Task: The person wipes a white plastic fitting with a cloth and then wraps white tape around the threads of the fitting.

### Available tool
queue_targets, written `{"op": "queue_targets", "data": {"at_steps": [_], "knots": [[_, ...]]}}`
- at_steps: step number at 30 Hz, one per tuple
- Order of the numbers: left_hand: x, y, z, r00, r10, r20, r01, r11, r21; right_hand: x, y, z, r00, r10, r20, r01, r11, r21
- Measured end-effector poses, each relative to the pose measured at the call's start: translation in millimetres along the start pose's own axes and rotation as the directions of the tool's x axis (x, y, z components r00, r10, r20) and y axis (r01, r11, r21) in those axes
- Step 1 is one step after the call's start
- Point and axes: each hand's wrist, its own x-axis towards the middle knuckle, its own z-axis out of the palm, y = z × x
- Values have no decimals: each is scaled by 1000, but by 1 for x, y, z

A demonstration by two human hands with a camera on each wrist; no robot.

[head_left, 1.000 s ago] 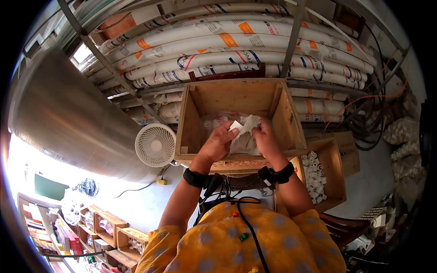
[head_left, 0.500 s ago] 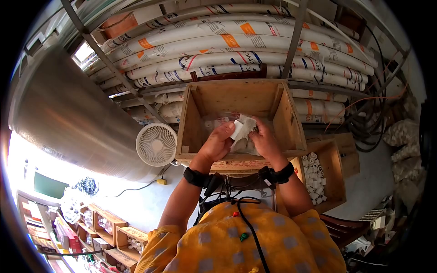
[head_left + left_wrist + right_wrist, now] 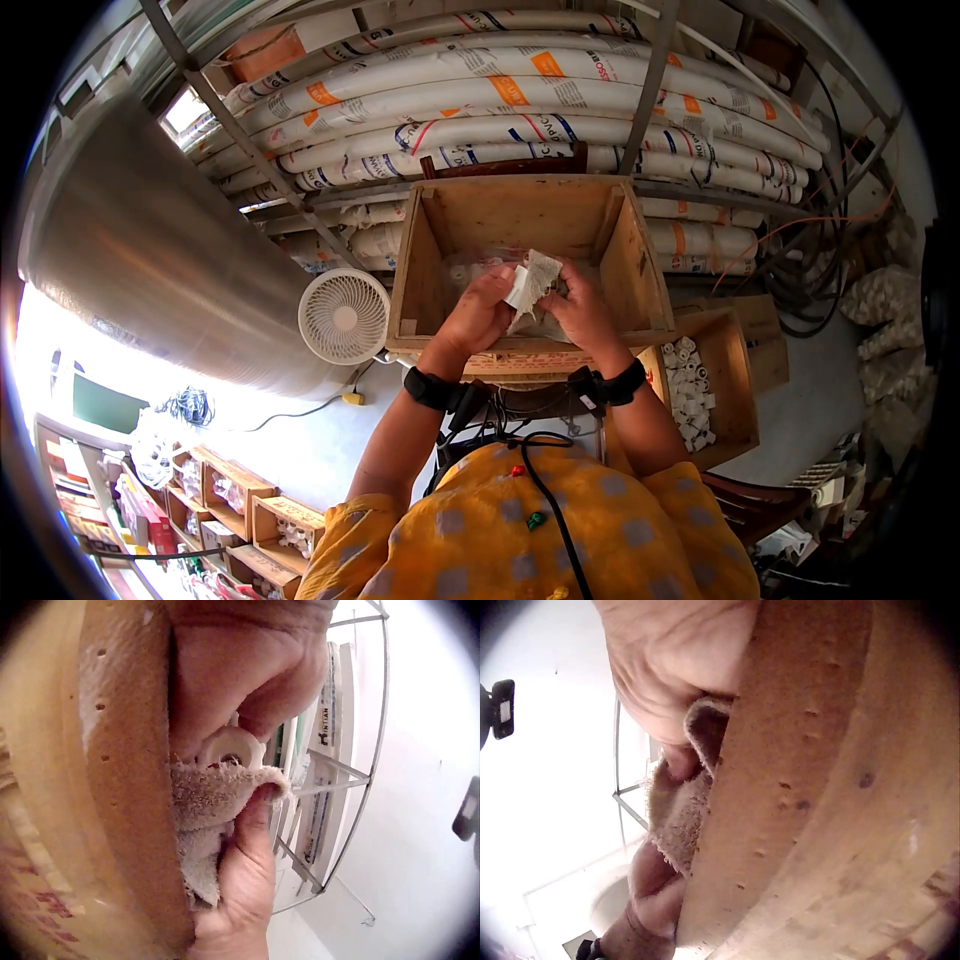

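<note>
Over the front part of a wooden box (image 3: 530,205), my left hand (image 3: 478,315) grips a white plastic pipe fitting (image 3: 517,290). Its round open end (image 3: 246,742) shows in the left wrist view. From the other side my right hand (image 3: 583,312) pinches a greyish terry cloth (image 3: 543,270), which lies against the fitting. In the right wrist view the frayed cloth (image 3: 681,817) hangs between both hands, and the box's front board (image 3: 780,780) hides part of the fingers. Clear plastic bagging and pale pieces lie in the box beneath the hands.
A white fan (image 3: 343,318) stands close at the box's left. To the right, a lower wooden box (image 3: 740,385) holds several white fittings (image 3: 688,390). Wrapped pipes (image 3: 500,90) fill a metal rack behind. More wooden crates (image 3: 235,490) stand at lower left.
The cloth has been shifted and folded over around the fitting, its upper end now standing higher. The right hand has moved slightly; the left keeps its grip on the fitting.
</note>
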Motion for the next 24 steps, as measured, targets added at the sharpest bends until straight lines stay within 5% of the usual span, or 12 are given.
{"op": "queue_targets", "data": {"at_steps": [10,13,16,24], "knots": [[0,4,8,999,-30,31,28,998,51,1,19,-10,995,-8,-95,-6,989,-149],[0,5,7,999,-37,2,37,998,-60,1,17,-9,987,86,-134,-55,974,221],[1,0,-6,999,-47,-21,44,993,-113,2,3,-5,999,21,-46,-26,994,-109],[-1,5,9,999,-5,49,2,998,59,2,-2,0,1000,24,-8,-24,998,-57]]}}
